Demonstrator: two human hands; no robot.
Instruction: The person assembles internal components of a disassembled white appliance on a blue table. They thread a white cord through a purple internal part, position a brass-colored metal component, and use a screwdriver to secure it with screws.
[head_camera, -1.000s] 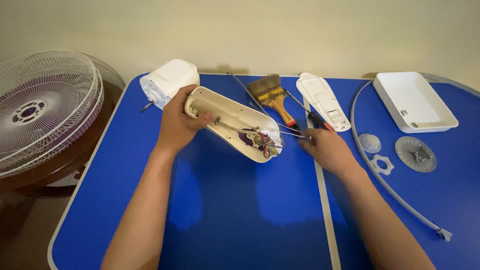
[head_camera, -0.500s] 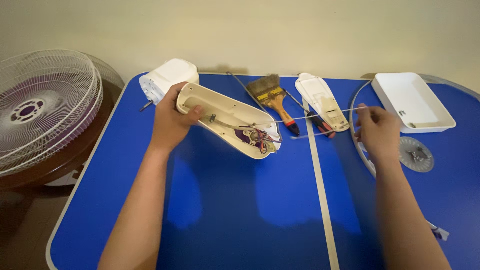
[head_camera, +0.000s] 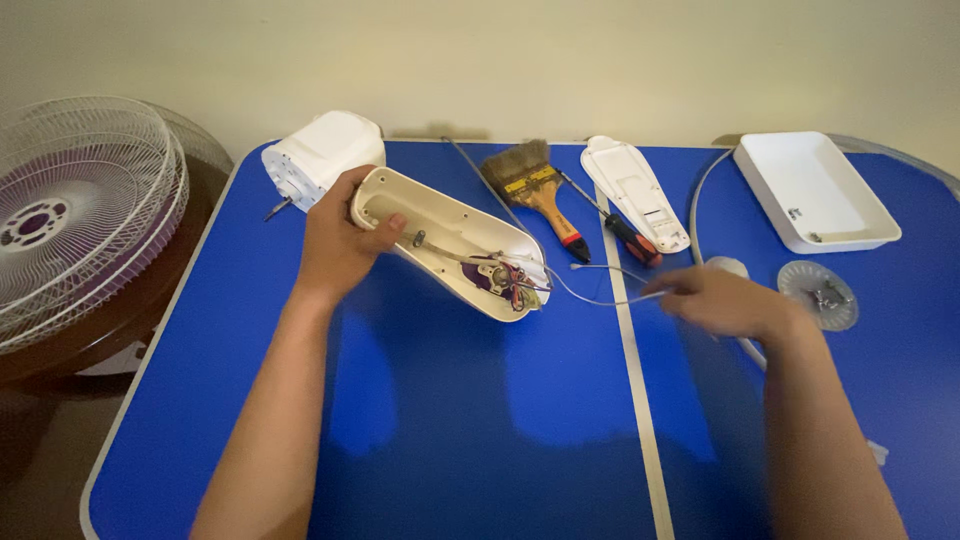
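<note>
The left hand (head_camera: 340, 240) is curled closed around the end of the cream housing (head_camera: 450, 240), forearm stretched forward. The right hand (head_camera: 725, 300) lies to the right of the housing, fingertips pinched on a thin wire (head_camera: 590, 292), wrist low.

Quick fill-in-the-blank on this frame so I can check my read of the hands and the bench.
1. The left hand grips the cream housing, open side up, at its ____ end.
2. The right hand pinches a thin ____ that runs from the housing's inside.
3. The paintbrush lies between the housing and the white ____.
4. The white tray sits at the table's far ____ corner.

Missing words: left; wire; cover; right
</note>
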